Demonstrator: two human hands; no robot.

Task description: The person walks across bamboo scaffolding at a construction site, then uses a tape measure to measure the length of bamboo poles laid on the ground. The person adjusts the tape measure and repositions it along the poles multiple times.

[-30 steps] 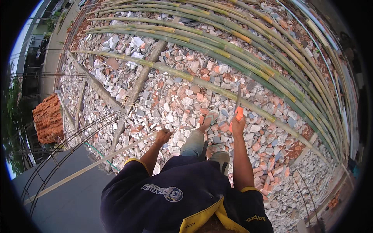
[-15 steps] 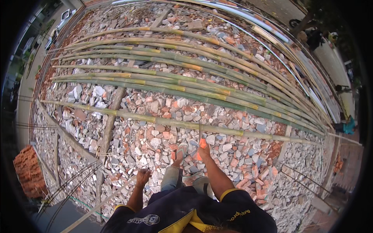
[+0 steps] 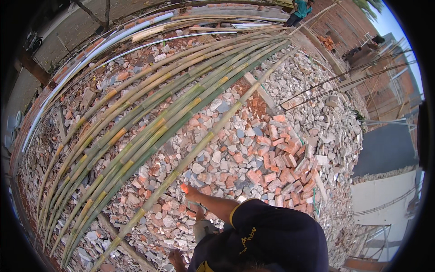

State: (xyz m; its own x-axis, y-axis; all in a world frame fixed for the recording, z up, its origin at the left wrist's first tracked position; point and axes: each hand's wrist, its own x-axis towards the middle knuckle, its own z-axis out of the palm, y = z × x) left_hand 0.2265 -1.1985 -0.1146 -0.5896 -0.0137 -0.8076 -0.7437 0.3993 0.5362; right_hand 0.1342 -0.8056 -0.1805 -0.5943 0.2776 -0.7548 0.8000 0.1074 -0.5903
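Note:
My right hand [image 3: 192, 194] is closed round an orange-handled bladed tool [image 3: 184, 187]. Only a bit of its orange handle shows now, and I cannot make out the blade. Just beyond that hand, a single long bamboo pole [image 3: 210, 134] slants from the lower left to the upper right, apart from the others. At the lower edge hangs my left hand [image 3: 176, 258], small in the picture, its fingers loosely apart with nothing seen in them. Several green and yellowish bamboo poles [image 3: 136, 149] lie side by side farther off, gathered close at their upper right ends.
Broken bricks [image 3: 285, 158] and rubble cover the ground around my feet. Steel bars [image 3: 344, 84] stick out at the right. Pale pipes [image 3: 108, 43] lie along the far edge. A person in a teal shirt [image 3: 301, 8] is by the poles' far ends. Dark sheeting [image 3: 385, 147] stands at the right.
My view has turned to the right, so the poles now slant upward to the right. The tool's blade, seen upright across the single pole before, no longer shows clearly. My right hand still holds the tool.

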